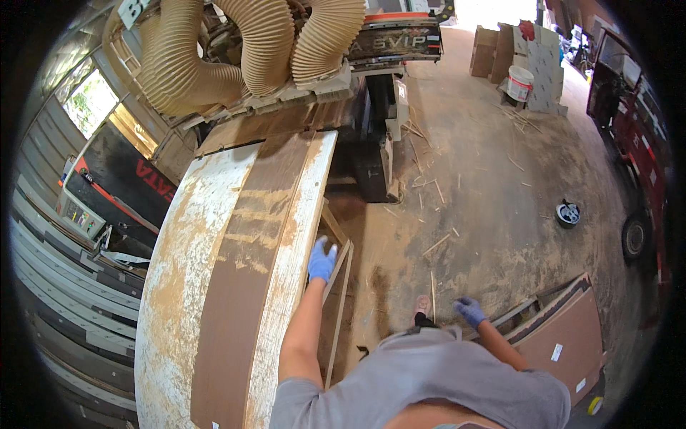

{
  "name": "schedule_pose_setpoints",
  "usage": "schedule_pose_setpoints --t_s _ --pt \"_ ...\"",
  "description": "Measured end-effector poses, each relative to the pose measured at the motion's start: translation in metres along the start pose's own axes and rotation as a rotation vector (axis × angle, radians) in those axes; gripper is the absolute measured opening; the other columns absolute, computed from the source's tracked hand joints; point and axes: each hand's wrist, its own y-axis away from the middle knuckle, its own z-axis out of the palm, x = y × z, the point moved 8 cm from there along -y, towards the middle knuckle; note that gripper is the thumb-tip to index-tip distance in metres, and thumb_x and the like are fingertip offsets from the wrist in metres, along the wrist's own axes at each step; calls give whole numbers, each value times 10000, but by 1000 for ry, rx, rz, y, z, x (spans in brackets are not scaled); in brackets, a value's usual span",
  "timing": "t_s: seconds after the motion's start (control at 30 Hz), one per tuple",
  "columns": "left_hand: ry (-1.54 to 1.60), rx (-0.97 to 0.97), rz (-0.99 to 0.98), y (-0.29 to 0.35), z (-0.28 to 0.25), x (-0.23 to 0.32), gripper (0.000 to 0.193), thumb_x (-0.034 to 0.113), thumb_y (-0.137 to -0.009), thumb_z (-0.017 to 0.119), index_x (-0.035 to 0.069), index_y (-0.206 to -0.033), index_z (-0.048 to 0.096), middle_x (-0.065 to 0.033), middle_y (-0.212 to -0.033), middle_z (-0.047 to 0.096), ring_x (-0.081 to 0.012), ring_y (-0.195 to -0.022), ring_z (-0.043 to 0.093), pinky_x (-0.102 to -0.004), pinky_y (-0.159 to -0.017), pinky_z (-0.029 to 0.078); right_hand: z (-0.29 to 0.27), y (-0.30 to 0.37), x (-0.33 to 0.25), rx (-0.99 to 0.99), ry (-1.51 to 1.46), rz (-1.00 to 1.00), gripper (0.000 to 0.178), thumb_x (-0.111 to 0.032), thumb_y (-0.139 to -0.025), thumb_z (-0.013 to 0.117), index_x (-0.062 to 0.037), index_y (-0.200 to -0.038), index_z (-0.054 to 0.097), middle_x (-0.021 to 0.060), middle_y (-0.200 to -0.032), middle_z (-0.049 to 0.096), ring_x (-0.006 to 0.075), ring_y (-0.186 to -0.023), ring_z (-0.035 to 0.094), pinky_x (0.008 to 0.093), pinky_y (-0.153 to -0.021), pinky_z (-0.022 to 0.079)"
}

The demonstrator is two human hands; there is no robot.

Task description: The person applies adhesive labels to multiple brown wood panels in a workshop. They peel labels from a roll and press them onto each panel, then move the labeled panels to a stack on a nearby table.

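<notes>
My left hand (322,262), in a blue glove, is beside the right edge of a worn white table (289,275). Its fingers are apart and nothing shows in them; whether it touches the edge I cannot tell. A long brown board (227,339) lies lengthwise on the table, its far part dusted with sawdust and reaching toward a machine (286,118). My right hand (470,312), also gloved in blue, hangs open at my right side, holding nothing. Near it are brown panels (554,339) low on the right, the top one bearing small white labels.
Ribbed tan hoses (264,50) rise above the machine. Thin wood strips (436,244) and sawdust litter the floor. A dark round container (567,214) stands to the right, near a red vehicle (639,143). Farther back are a white bucket (519,82) and leaning boards; stacked panels (78,314) line the left.
</notes>
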Motion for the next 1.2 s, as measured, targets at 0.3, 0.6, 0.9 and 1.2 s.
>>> schedule_pose_setpoints --t_s 0.3,0.6,0.9,1.2 --pt "-245 104 -119 -215 25 47 564 331 -792 638 72 -1260 461 -205 -1221 520 -343 -1116 508 -387 -936 408 -40 -168 -92 -34 -38 14 335 -221 -828 630 -3 -1079 604 68 -944 642 140 -852 566 277 -770 457" --pt "-573 50 -48 -499 79 31 651 406 -790 623 38 -1293 436 -197 -1276 485 -332 -1178 465 -384 -973 386 -30 -238 -68 180 -81 257 333 -232 -814 619 -8 -1061 612 135 -1016 641 204 -916 597 307 -825 457" --pt "-1005 -269 -84 -678 162 -31 675 476 -815 519 22 -1305 422 -222 -1280 475 -347 -1147 489 -412 -962 385 40 -192 -13 615 -326 543 307 -229 -839 610 1 -1042 609 62 -842 617 141 -721 539 277 -662 450" --pt "-964 -446 8 -687 182 -87 634 395 -814 540 34 -1318 407 -219 -1261 493 -355 -1117 509 -414 -934 403 124 -131 28 620 -489 785 355 -195 -840 616 22 -1118 573 128 -1020 631 194 -910 588 299 -818 459"
